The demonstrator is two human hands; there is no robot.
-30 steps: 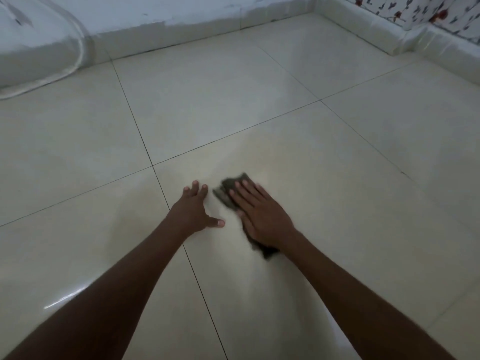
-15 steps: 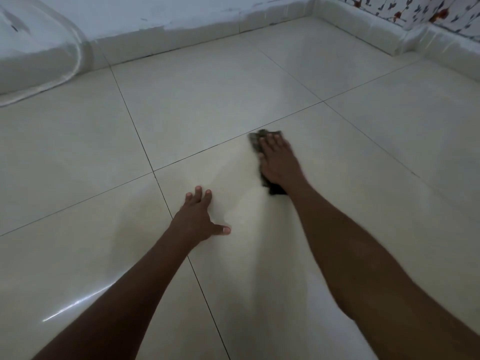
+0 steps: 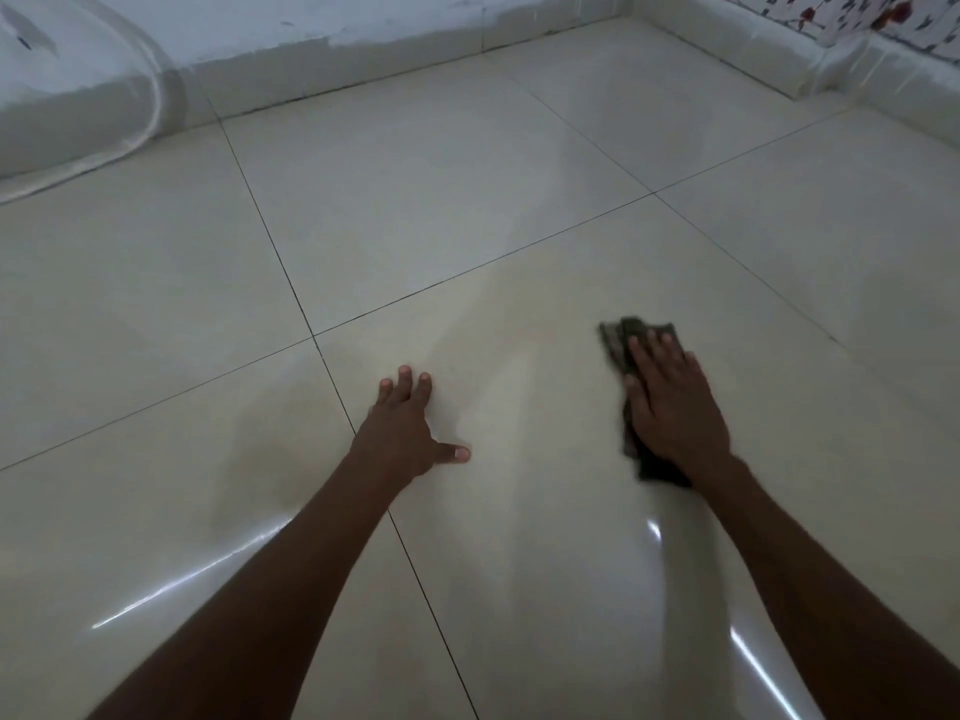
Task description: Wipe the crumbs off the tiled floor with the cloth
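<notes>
A dark cloth (image 3: 623,350) is pressed flat on the tiled floor (image 3: 441,174) by the right hand (image 3: 670,407). The fingers are kept straight on top of it, not curled round it. Bits of cloth are seen past the fingertips, along the thumb side & under the wrist. The left hand (image 3: 402,433) is laid flat on the floor too, fingers spread, thumb stuck out to the side, nothing held. It is set just beside a grout line, well apart from the cloth. No crumbs can be made out; pic is too dim & blurry. A white skirting (image 3: 363,49) is seen at the far edge of the floor.
</notes>
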